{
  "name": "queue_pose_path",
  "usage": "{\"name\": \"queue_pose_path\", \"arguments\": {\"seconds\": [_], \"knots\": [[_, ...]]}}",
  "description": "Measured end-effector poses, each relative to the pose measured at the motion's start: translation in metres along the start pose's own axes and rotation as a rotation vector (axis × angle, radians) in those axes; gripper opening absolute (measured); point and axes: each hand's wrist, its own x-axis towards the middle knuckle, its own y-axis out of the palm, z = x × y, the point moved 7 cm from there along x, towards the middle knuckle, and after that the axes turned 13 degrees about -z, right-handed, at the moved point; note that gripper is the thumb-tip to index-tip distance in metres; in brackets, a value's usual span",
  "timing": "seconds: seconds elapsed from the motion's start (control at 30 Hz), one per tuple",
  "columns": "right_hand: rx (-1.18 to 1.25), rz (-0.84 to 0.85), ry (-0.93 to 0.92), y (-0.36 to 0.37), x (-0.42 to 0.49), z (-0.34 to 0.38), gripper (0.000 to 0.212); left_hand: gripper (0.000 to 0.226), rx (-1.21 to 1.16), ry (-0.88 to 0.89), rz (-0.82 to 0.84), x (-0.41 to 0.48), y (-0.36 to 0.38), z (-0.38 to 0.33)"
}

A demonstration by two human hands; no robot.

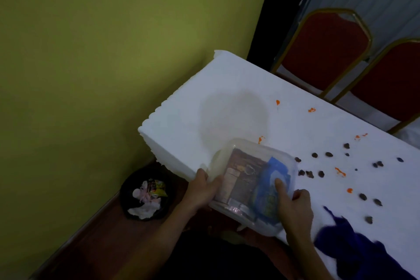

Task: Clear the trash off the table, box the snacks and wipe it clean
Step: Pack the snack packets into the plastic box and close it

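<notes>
A clear plastic box (254,154) with its lid on lies at the near edge of the white table (227,79). Inside show a brown snack packet (241,177) and a blue snack packet (270,188). My left hand (202,188) grips the box's left end, thumb on the lid. On the right side my right hand (293,209) holds the box, its thumb pressing down on the lid. A dark blue cloth (354,243) lies bunched on the table at the lower right.
Dark crumbs (318,173) and orange smears (339,171) are scattered over the right of the table, and a damp round patch (234,116) marks its far end. A black bin (145,193) holding wrappers stands on the floor by the green wall. Two red chairs (322,45) stand behind the table.
</notes>
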Motion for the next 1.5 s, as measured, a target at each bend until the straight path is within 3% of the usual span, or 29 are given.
{"name": "queue_pose_path", "arguments": {"seconds": [0.3, 0.5, 0.67, 0.77, 1.1, 1.5], "knots": [[0.095, 0.159, -0.128, 0.027, -0.002, 0.053, 0.053, 0.038, -0.178, -0.139, -0.180, -0.004, -0.035, 0.019], [0.141, 0.248, -0.257, 0.047, -0.010, 0.100, 0.049, 0.047, -0.362, -0.257, -0.261, -0.001, -0.063, 0.023], [0.180, 0.284, -0.282, 0.076, -0.014, 0.136, 0.048, 0.048, -0.451, -0.224, -0.321, 0.037, -0.099, 0.008], [0.188, 0.278, -0.292, 0.095, -0.008, 0.163, 0.047, 0.061, -0.494, -0.211, -0.314, 0.075, -0.115, -0.010], [0.147, 0.173, -0.179, 0.158, 0.059, 0.248, 0.039, 0.036, -0.366, -0.099, -0.159, 0.228, -0.134, -0.109], [0.084, 0.142, -0.080, 0.226, 0.147, 0.324, 0.041, 0.041, -0.267, -0.042, -0.068, 0.360, -0.120, -0.197]]}}
